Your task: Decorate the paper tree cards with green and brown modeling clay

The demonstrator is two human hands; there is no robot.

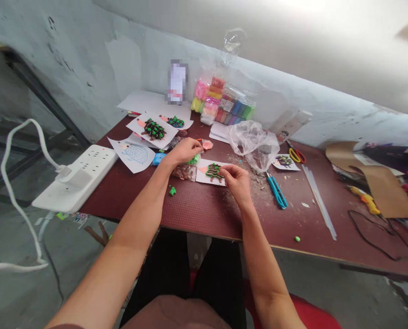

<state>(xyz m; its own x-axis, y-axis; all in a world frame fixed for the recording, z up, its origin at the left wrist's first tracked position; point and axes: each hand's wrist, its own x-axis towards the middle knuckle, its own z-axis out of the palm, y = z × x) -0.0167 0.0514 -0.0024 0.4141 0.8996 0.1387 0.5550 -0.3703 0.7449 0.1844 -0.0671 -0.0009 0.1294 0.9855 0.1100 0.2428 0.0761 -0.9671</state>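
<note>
At a maroon work surface [204, 219] against a scuffed plaster wall, a person's two bare hands bend over a paper hedgehog card [202, 178] lying just in front of the body, near the middle of the surface. Its back carries a patch of green and brown modelling clay [213, 172], and the work in hand appears to be fixing small pieces onto that patch. The fingers [224, 171] of the right hand [237, 183] are curled nearly closed and touch the clay at its right edge; whether they pinch a small piece cannot be told. The left hand [183, 151] hovers just beyond the card, its fingers curled toward a lump of pink clay [207, 145] and a bit of green clay [193, 160]. What they hold, if anything, is hidden.

Two similar cards with dark spines [152, 130] lie further along, beside a pencilled hedgehog sheet [133, 153] and a lump of blue clay [158, 158]. Seed husks [255, 178] are scattered to the right of the card, near a crumpled clear plastic bag [252, 144]. Behind them stands a clear bag of clay packs [221, 98] in many colours. Red-and-yellow-handled scissors [296, 155] and a white power strip [75, 178] sit at opposite sides.
</note>
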